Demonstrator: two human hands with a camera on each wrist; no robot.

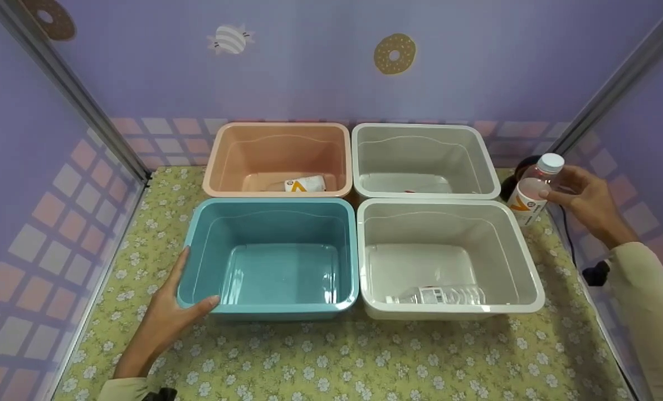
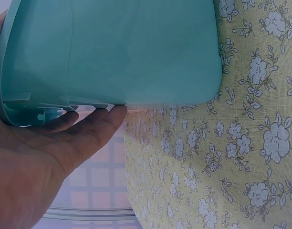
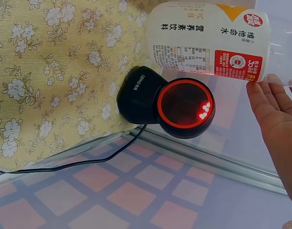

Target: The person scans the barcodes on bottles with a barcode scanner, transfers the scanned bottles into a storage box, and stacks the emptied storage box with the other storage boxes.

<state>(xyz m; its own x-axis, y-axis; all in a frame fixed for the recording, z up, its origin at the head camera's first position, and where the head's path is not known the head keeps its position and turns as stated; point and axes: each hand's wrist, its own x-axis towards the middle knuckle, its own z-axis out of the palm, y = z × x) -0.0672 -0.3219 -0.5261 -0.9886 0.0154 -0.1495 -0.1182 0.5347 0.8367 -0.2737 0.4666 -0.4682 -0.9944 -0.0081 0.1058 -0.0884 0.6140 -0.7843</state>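
My right hand (image 1: 588, 203) pinches a clear plastic drink bottle (image 1: 532, 192) with a white cap and a white-and-orange label below the cap, to the right of the bins. In the right wrist view the bottle label (image 3: 208, 40) is beside a black barcode scanner (image 3: 141, 93) whose round window glows red. My left hand (image 1: 170, 306) rests at the near left corner of a blue bin (image 1: 270, 309), thumb on the front rim. The left wrist view shows its fingers (image 2: 88, 133) lying nearly straight against the bin's outer wall (image 2: 136, 52).
Behind the blue bin stands a peach bin (image 1: 281, 131) holding a labelled bottle (image 1: 305, 184). A nearer whitish bin (image 1: 454, 309) contains a clear bottle (image 1: 443, 295); a grey bin (image 1: 420, 131) is behind it. A cable (image 3: 88, 162) runs from the scanner over the flowered tablecloth (image 1: 309, 362).
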